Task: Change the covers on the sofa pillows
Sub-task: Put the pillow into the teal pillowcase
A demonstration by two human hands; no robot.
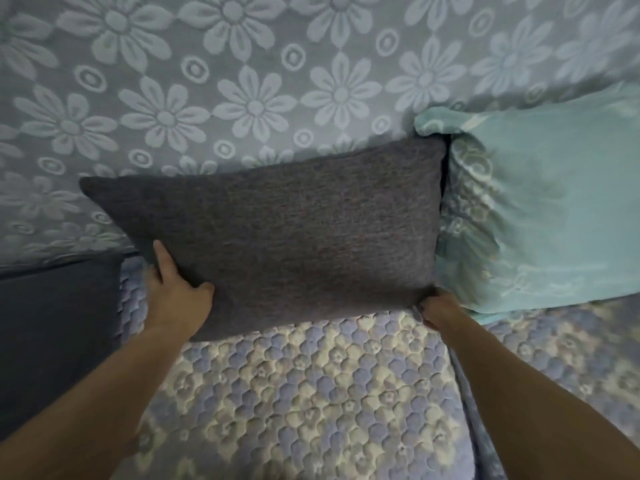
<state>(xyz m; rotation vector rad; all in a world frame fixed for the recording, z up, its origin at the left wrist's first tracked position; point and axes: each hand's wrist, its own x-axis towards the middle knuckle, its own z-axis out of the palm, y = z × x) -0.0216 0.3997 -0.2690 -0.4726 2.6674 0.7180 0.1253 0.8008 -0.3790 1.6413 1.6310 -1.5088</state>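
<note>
A dark grey woven pillow (pixel 294 237) leans against the sofa back, tilted with its left end lower. My left hand (pixel 178 289) grips its lower left corner, thumb on the front face and fingers behind. My right hand (pixel 438 308) pinches the lower right corner, with most of its fingers hidden under the pillow. A light teal pillow (pixel 540 216) with a faint floral print stands to the right, touching the grey one.
The sofa back (pixel 242 81) wears a grey-blue cover with large daisy shapes. A quilted blue and cream seat cover (pixel 311 393) lies below the pillows. A dark navy cushion or armrest (pixel 55 334) sits at the left.
</note>
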